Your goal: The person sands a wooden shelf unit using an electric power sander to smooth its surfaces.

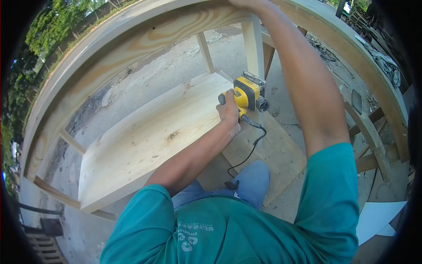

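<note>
My left hand [228, 110] is wrapped round the body of a yellow and black electric sander [244, 93]. The sander is tilted on its side, its pad facing the pale upright leg [252, 48] of a wooden frame. A black power cord [254, 147] hangs from its rear end and curls down by my knee. My right arm stretches up to the top rail [176, 26] of the frame, where my right hand [247, 2] touches the wood near the corner. The top edge of the view cuts off its fingers.
A wide pale wooden shelf [154, 132] spans the lower part of the frame. A plywood sheet [281, 163] lies on the concrete floor. At the right stand another wooden frame [373, 57] with a grey cloth [387, 66] on it, and white sheets [378, 218] below.
</note>
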The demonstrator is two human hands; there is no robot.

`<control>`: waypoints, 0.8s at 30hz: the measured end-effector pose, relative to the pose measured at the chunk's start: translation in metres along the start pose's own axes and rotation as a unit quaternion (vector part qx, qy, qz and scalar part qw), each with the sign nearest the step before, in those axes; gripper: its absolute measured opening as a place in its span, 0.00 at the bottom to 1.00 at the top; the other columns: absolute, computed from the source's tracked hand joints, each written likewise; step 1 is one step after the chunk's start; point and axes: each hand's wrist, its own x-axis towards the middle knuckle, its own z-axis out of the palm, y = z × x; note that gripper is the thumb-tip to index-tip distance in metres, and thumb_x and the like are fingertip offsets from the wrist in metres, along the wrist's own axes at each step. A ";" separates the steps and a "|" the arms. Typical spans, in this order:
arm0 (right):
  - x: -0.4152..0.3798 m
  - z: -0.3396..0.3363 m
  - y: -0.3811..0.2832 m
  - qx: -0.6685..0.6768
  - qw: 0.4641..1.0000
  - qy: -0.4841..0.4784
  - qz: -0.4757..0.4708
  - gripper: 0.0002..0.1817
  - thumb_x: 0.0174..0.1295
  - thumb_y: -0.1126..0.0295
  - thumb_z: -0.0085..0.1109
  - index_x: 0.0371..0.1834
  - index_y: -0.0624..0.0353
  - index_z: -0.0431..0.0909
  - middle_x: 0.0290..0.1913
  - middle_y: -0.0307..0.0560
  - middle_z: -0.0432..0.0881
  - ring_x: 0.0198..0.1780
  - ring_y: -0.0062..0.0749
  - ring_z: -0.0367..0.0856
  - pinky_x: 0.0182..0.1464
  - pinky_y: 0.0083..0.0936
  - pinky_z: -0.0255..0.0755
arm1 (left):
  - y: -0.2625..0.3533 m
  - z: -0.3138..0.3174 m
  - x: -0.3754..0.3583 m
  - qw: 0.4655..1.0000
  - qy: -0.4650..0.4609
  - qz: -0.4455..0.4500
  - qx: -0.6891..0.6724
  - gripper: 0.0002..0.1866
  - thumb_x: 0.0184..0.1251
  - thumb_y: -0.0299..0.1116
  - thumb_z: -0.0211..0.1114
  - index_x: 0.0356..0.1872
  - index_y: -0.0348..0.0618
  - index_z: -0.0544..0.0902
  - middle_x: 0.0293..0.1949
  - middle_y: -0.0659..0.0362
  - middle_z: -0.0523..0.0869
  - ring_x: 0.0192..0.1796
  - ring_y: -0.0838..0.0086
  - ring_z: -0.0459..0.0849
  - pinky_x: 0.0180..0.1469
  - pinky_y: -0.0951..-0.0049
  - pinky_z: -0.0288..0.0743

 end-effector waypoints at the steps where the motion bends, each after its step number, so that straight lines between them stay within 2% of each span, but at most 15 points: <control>1: -0.012 0.011 -0.002 0.043 0.997 0.064 -0.007 0.29 0.67 0.50 0.64 0.69 0.48 0.77 0.66 0.59 0.80 0.70 0.47 0.75 0.74 0.43 0.65 | 0.014 -0.001 -0.004 1.000 -0.010 0.015 0.013 0.32 0.67 0.60 0.62 0.55 0.39 0.76 0.35 0.53 0.81 0.23 0.68 0.80 0.22 0.68 0.75; 2: -0.026 0.019 -0.001 0.083 0.988 0.130 -0.011 0.28 0.67 0.51 0.64 0.68 0.49 0.78 0.64 0.60 0.81 0.69 0.48 0.77 0.72 0.43 0.67 | 0.027 0.000 -0.006 0.999 -0.022 0.031 0.027 0.32 0.66 0.61 0.63 0.53 0.39 0.76 0.35 0.53 0.81 0.23 0.68 0.80 0.22 0.69 0.75; 3: -0.068 0.016 -0.014 0.119 0.981 0.156 -0.014 0.27 0.68 0.53 0.64 0.67 0.51 0.79 0.63 0.61 0.82 0.67 0.49 0.78 0.71 0.43 0.69 | 0.008 -0.005 -0.032 0.999 -0.023 0.010 0.020 0.33 0.66 0.61 0.64 0.53 0.39 0.76 0.35 0.53 0.81 0.23 0.69 0.80 0.22 0.70 0.75; 4: -0.068 0.002 -0.012 0.139 0.960 0.240 -0.040 0.26 0.68 0.54 0.64 0.66 0.52 0.80 0.61 0.62 0.83 0.65 0.50 0.80 0.70 0.43 0.70 | 0.030 0.010 -0.022 0.998 -0.046 0.052 0.015 0.33 0.65 0.61 0.64 0.53 0.38 0.75 0.36 0.52 0.81 0.23 0.70 0.80 0.22 0.70 0.75; 5: -0.098 -0.010 -0.029 0.131 0.967 0.218 -0.013 0.26 0.65 0.57 0.64 0.66 0.53 0.79 0.62 0.56 0.82 0.68 0.45 0.78 0.69 0.40 0.70 | 0.041 0.010 -0.022 0.996 -0.053 0.071 0.019 0.34 0.65 0.62 0.65 0.53 0.38 0.75 0.36 0.52 0.81 0.23 0.70 0.79 0.23 0.71 0.75; 6: -0.129 -0.026 -0.049 0.112 0.972 0.208 -0.004 0.27 0.62 0.59 0.64 0.65 0.53 0.79 0.62 0.51 0.80 0.70 0.41 0.75 0.68 0.37 0.70 | 0.059 0.017 -0.016 0.991 -0.097 0.096 0.008 0.55 0.61 0.60 0.69 0.73 0.26 0.51 0.52 0.39 0.77 0.35 0.63 0.86 0.27 0.66 0.80; 8: -0.193 -0.042 -0.082 0.227 0.972 0.010 0.059 0.30 0.59 0.64 0.66 0.68 0.53 0.75 0.66 0.53 0.76 0.61 0.54 0.79 0.64 0.43 0.74 | 0.071 0.021 -0.017 0.991 -0.069 0.119 0.002 0.57 0.61 0.60 0.70 0.74 0.27 0.48 0.58 0.37 0.74 0.46 0.59 0.85 0.36 0.62 0.83; 9: -0.218 -0.045 -0.095 0.198 0.977 -0.053 0.064 0.34 0.57 0.67 0.67 0.71 0.53 0.71 0.69 0.54 0.73 0.61 0.54 0.79 0.63 0.44 0.74 | 0.077 0.026 -0.017 0.990 -0.057 0.129 -0.003 0.58 0.61 0.61 0.70 0.75 0.28 0.47 0.60 0.36 0.73 0.52 0.57 0.85 0.41 0.61 0.85; 10: -0.235 -0.042 -0.103 0.168 0.976 -0.116 0.070 0.39 0.55 0.71 0.68 0.74 0.54 0.68 0.71 0.55 0.70 0.62 0.55 0.79 0.62 0.45 0.74 | 0.082 0.030 -0.013 0.989 -0.080 0.126 -0.010 0.52 0.64 0.61 0.67 0.73 0.29 0.53 0.58 0.38 0.76 0.51 0.58 0.86 0.42 0.61 0.86; 13: -0.244 -0.022 -0.109 0.115 0.983 -0.117 0.088 0.46 0.52 0.78 0.67 0.79 0.56 0.60 0.74 0.59 0.64 0.63 0.57 0.78 0.62 0.47 0.74 | 0.097 0.038 -0.001 0.982 -0.144 0.117 -0.030 0.41 0.72 0.62 0.60 0.68 0.33 0.65 0.54 0.44 0.83 0.51 0.59 0.89 0.48 0.61 0.88; 15: -0.237 -0.003 -0.104 0.114 0.989 -0.040 0.087 0.46 0.53 0.81 0.64 0.79 0.60 0.58 0.74 0.61 0.63 0.60 0.57 0.80 0.60 0.48 0.76 | 0.105 0.042 -0.007 0.976 -0.179 0.116 -0.039 0.37 0.76 0.62 0.56 0.67 0.35 0.69 0.56 0.46 0.85 0.53 0.59 0.90 0.53 0.59 0.88; 16: -0.231 0.002 -0.102 0.115 0.990 -0.003 0.086 0.45 0.53 0.83 0.62 0.79 0.62 0.57 0.74 0.62 0.63 0.58 0.57 0.81 0.58 0.48 0.77 | 0.108 0.041 -0.015 0.976 -0.185 0.114 -0.034 0.40 0.75 0.62 0.58 0.69 0.34 0.66 0.57 0.44 0.84 0.53 0.58 0.89 0.54 0.58 0.88; 20: -0.202 0.004 -0.107 0.102 0.988 0.007 0.118 0.42 0.54 0.86 0.59 0.77 0.64 0.59 0.73 0.63 0.63 0.51 0.58 0.85 0.51 0.47 0.81 | 0.123 0.044 -0.063 0.980 -0.134 0.145 -0.004 0.55 0.69 0.64 0.65 0.75 0.32 0.46 0.65 0.37 0.73 0.59 0.54 0.85 0.58 0.55 0.85; 23: -0.197 0.010 -0.109 0.080 0.989 0.018 0.126 0.40 0.55 0.85 0.58 0.75 0.64 0.60 0.73 0.63 0.64 0.48 0.59 0.86 0.48 0.48 0.82 | 0.107 0.043 -0.061 0.971 -0.161 0.176 -0.013 0.62 0.65 0.64 0.69 0.75 0.32 0.36 0.69 0.34 0.66 0.63 0.52 0.81 0.61 0.55 0.83; 24: -0.201 0.011 -0.111 0.087 0.988 0.019 0.129 0.39 0.55 0.85 0.58 0.75 0.64 0.60 0.73 0.63 0.64 0.48 0.59 0.86 0.49 0.48 0.82 | 0.102 0.042 -0.055 0.973 -0.144 0.181 0.007 0.59 0.67 0.65 0.67 0.75 0.33 0.38 0.68 0.35 0.67 0.65 0.52 0.79 0.63 0.55 0.80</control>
